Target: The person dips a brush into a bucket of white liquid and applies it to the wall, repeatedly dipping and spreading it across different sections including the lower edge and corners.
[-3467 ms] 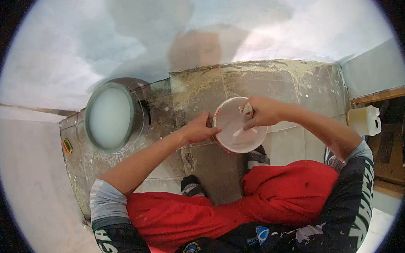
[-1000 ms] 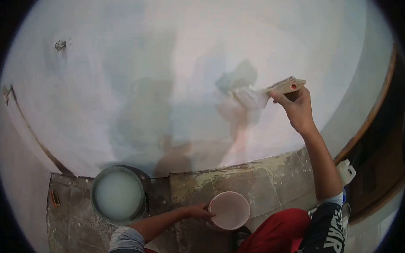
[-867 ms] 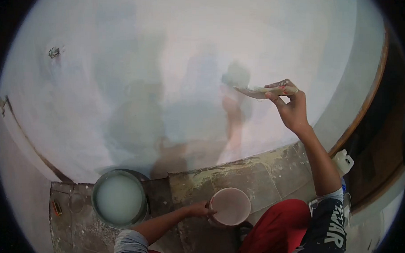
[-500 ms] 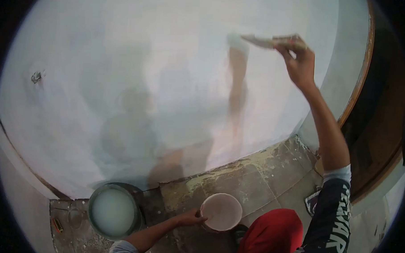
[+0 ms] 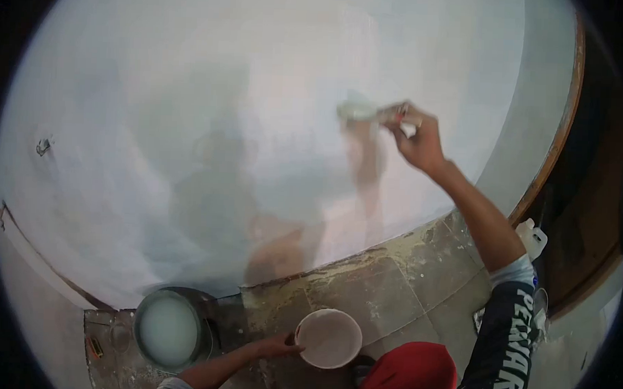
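One brush: in the right hand, fingers closed round its handle; bristles up at the pale wall, too blurred to tell whether they touch.
Light pail: low in front, its near-left rim gripped by the left hand.
Dark bucket: on the floor, left of the pail, holding whitish liquid.
Jug: far right.

On my head view, the right hand held a blurred brush close to the far wall; I couldn't tell whether its bristles touched. The left hand gripped a pale tub by its left rim, near, and a bucket of cloudy liquid stood farther left.
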The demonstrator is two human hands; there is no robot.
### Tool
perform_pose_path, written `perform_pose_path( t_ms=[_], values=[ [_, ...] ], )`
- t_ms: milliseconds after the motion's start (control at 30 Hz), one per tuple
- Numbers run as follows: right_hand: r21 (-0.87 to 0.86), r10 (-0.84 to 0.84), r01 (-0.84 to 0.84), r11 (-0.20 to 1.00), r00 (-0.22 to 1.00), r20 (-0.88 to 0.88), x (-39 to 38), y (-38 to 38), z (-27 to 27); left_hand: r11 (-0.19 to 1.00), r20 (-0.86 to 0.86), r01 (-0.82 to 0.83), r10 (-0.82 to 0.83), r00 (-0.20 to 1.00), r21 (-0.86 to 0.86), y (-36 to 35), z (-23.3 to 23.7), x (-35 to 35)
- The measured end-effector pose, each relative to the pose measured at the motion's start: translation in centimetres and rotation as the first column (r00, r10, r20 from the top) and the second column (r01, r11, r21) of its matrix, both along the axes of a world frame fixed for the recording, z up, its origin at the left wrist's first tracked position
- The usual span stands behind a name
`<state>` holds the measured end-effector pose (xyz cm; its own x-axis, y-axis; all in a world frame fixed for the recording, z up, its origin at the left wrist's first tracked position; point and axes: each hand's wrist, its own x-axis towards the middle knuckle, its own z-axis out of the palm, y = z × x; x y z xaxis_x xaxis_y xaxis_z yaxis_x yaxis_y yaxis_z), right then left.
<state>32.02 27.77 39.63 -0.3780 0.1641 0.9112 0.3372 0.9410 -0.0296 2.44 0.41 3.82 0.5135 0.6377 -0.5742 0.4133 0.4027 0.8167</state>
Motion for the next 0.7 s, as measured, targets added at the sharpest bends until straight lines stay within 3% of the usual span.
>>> perform_pose_path(
  t_ms=[33,133,167,233,300,333,367,400,467,533,567,600,667,700],
  values=[
    [-0.107,0.018,-0.012,0.994,0.998,0.052,0.4,-0.7,-1.4,0.999,0.068,-0.003,0.0,0.998,0.045,0.0,-0.4,0.0],
    [-0.246,0.059,-0.011,0.969,0.98,0.188,0.7,-1.4,-2.1,1.0,0.018,0.018,-0.019,1.0,0.011,0.3,-0.9,-0.2],
    [-0.157,0.131,-0.11,0.982,0.983,0.127,0.7,0.3,-0.4,1.0,0.009,0.022,-0.022,1.0,-0.006,0.3,-2.1,-0.6],
    [0.015,0.006,-0.007,1.0,0.996,0.086,0.6,1.5,3.9,0.999,-0.021,0.029,-0.029,0.999,0.013,0.6,-5.3,-1.4],
    [0.143,-0.177,0.178,0.973,0.984,-0.022,0.2,2.1,9.2,0.999,-0.071,0.036,-0.036,0.997,0.005,0.5,-1.1,-0.5],
    [0.302,-0.089,0.123,0.945,0.988,-0.124,-0.2,3.6,11.7,0.999,-0.117,0.039,-0.037,0.992,0.009,0.4,0.3,-0.2],
    [0.362,-0.173,0.206,0.909,0.977,-0.122,-1.1,0.9,14.1,0.999,-0.117,0.039,-0.038,0.992,0.003,0.2,-0.7,-0.4],
    [0.347,-0.139,0.183,0.92,0.979,-0.148,-1.4,-0.1,16.2,1.0,-0.095,0.018,-0.017,0.995,0.016,0.2,-2.6,-0.7],
    [0.43,0.03,0.085,0.899,0.967,-0.255,-2.5,-0.9,18.7,1.0,-0.073,-0.003,0.005,0.997,0.029,0.1,-1.9,-0.6],
    [0.411,0.039,0.07,0.909,0.967,-0.251,-3.2,-0.7,18.6,0.999,-0.118,-0.04,0.041,0.992,0.012,-0.1,2.6,0.6],
    [0.391,0.046,0.057,0.919,0.967,-0.249,-3.4,-0.5,18.2,0.999,-0.118,-0.039,0.04,0.992,0.009,0.0,1.3,0.2],
    [0.465,-0.055,0.141,0.874,0.98,-0.192,-3.1,0.5,16.6,1.0,-0.075,-0.025,0.025,0.997,0.009,0.2,-1.0,-0.3],
    [0.43,-0.106,0.213,0.877,0.96,-0.259,-2.7,3.3,10.6,1.0,-0.028,-0.007,0.008,1.0,0.012,0.0,-2.1,-0.6],
    [0.329,-0.132,0.193,0.924,0.971,-0.197,-2.6,2.3,7.4,0.999,-0.028,-0.03,0.031,0.999,0.041,-0.2,-1.9,-0.5]
  ],
)
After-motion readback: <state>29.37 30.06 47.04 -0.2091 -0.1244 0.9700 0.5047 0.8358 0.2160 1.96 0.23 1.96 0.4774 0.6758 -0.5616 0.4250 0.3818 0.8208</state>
